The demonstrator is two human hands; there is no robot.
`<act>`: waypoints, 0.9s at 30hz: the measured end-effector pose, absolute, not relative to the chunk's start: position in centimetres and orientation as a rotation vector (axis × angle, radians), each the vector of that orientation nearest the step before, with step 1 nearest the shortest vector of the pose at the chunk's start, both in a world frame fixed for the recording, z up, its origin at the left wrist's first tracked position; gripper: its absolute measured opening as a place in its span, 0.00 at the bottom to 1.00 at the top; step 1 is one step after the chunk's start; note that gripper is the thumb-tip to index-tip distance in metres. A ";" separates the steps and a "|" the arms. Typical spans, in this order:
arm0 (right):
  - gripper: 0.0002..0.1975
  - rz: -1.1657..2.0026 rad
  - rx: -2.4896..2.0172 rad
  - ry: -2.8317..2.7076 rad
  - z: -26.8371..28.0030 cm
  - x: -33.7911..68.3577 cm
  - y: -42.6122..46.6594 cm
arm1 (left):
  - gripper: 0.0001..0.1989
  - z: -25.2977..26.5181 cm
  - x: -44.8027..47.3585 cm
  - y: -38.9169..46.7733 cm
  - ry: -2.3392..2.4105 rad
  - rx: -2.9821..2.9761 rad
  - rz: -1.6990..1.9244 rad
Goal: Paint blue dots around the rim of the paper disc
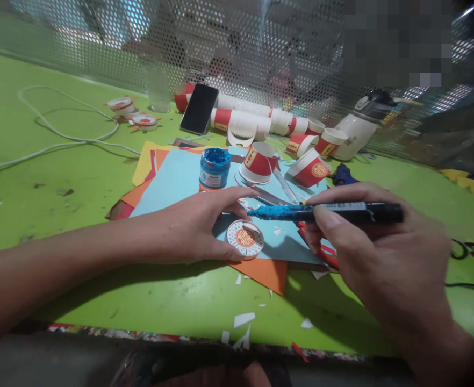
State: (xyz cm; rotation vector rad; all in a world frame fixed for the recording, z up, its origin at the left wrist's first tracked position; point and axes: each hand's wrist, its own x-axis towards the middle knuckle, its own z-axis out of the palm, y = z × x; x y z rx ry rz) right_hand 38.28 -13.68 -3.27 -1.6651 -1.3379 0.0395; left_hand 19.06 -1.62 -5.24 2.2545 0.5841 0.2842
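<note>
My left hand (pixel 192 226) steadies a small round paper disc (pixel 245 238) between thumb and fingers, just above the light blue sheet. The disc is white with an orange-red emblem in the middle, dark lines and small blue dots around it. In my right hand (pixel 382 242) is a black marker (pixel 353 212), held level, its front end coated in wet-looking blue paint. The marker's tip points left, just above the disc and close to my left fingers. Behind my left hand stands an open jar of blue paint (pixel 215 171).
Red and white paper cups (pixel 257 161) stand and lie behind the paper sheets (pixel 168 177). A phone (pixel 199 107) leans on stacked cups. Farther back are a white kettle-like jug (pixel 358 129) and a perforated metal screen (pixel 237 48). A white cable (pixel 59 145) loops at left. Paper scraps (pixel 244 320) lie in front.
</note>
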 end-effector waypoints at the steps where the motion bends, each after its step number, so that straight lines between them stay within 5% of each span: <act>1: 0.02 0.043 -1.657 -1.366 -3.2 38.2 -13.7 | 0.45 -5.3 19.0 -1.6 0.583 2.255 0.289; 27: 0.02 0.109 -1.559 -1.538 -3.8 37.7 -13.2 | 0.42 -5.3 19.1 -1.6 0.570 2.257 0.309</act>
